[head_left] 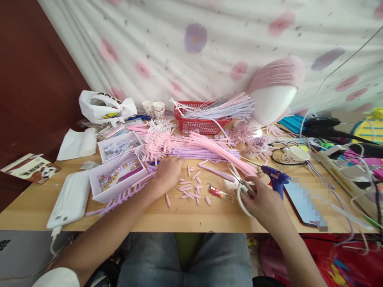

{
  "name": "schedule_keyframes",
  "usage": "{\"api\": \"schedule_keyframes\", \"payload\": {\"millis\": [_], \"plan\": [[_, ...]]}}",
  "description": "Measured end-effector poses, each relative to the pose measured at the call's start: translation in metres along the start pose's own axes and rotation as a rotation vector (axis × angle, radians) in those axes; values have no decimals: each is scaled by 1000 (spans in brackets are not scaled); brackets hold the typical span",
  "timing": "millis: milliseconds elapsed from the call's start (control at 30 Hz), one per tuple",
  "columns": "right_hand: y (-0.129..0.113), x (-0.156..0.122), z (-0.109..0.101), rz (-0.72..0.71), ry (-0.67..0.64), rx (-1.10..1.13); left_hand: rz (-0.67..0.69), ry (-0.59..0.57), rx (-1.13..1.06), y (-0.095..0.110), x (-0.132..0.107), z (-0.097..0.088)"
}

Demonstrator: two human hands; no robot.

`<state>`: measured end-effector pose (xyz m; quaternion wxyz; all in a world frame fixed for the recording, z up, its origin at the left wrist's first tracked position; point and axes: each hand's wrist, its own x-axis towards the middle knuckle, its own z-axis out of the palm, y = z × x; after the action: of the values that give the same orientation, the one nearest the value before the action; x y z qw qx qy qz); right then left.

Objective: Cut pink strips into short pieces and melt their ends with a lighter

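Note:
My right hand [265, 199] grips a pair of scissors [241, 199] with white handles. The blades are parted and point up and left, close to the ends of a pink pipe cleaner bundle [221, 153]. My left hand [169, 172] rests with curled fingers at the near edge of the purple pipe cleaners [203, 153]; whatever its fingertips pinch is hidden. Short pink pointed pieces [185, 187] lie scattered between the hands. A heap of bent pink pieces [157, 146] sits beyond my left hand. A red-labelled small item [217, 190] lies left of the scissors.
White boxes [95, 185] with beads stand left, beside a white power bank [70, 199]. Behind are a red basket [199, 124] of pipe cleaners and a white head form [269, 105]. To the right lie a blue glue gun [278, 179], a phone [302, 203] and cables.

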<state>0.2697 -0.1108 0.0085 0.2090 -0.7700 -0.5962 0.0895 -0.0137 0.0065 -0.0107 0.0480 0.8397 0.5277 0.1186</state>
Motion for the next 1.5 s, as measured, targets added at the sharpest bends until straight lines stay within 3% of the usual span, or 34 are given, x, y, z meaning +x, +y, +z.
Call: {"api": "schedule_keyframes", "payload": {"millis": [100,200,367,433,533,600,800,900,1000,1133,1267,1400,1500], "plan": [[26,9,5,-16,-24,-162,61,75,175,3,0,1],[38,16,9,-89,-53,-272,104,134,172,13,9,-2],[34,29,4,-222,-156,-457,150,-19,39,37,40,0],[27,28,2,-265,-112,-509,112,-39,25,45,50,7],[10,17,7,-364,71,-422,86,-35,-31,51,57,17],[-4,6,16,-462,107,-305,81,-21,-100,50,58,20],[-24,-4,46,-626,-129,-195,77,191,-411,22,46,0],[-22,-2,51,-639,-169,-179,-23,155,-694,7,30,-10],[-21,-4,51,-611,-173,-80,-129,63,-1037,-2,14,-13],[-30,-2,47,-453,-120,211,-210,-23,-1255,-4,6,-9],[-59,22,43,-175,-31,638,-164,-110,-1322,4,11,-9],[-91,52,49,-63,-82,945,-84,-146,-1270,13,21,-15],[-101,63,59,14,-109,1112,-81,-122,-1293,14,26,-16]]}}
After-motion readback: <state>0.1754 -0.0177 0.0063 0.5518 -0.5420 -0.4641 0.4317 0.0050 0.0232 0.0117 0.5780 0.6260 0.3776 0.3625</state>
